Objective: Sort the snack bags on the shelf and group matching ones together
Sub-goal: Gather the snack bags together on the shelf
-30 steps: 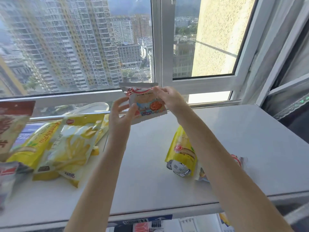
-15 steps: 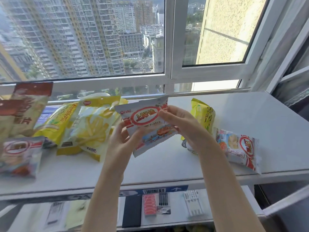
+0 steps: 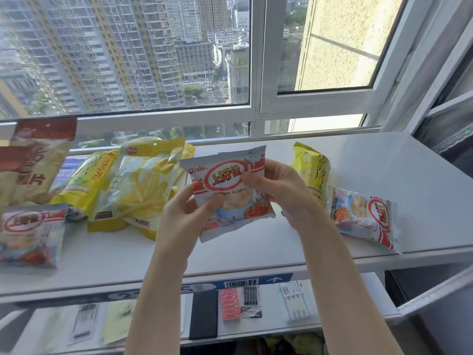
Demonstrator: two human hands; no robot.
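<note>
The head camera looks down at a white shelf (image 3: 409,170) by a window. Both hands hold one small red and white shrimp flakes bag (image 3: 230,198) up in the air over the middle of the shelf, so it is not lying down. The left hand (image 3: 184,213) pinches its lower left side, with the thumb on the front. The right hand (image 3: 279,190) grips its upper right side, fingers curled round the edge.

Two bags look just like it. The left twin bag (image 3: 30,234) lies far to the left and looks blurry. The right twin bag (image 3: 363,219) lies on the right, near the front edge, just beside a yellow bag (image 3: 311,170). A pile of yellow fries bags (image 3: 143,185) sits on the left, next to a brown and red bag (image 3: 35,160).

The twins are at both ends, well apart. If the held bag joins only one, the other stays alone and the group is split. The right twin is close to the edge, so a bump from an arm could push it off. A hard squeeze could crush the chips inside
</note>
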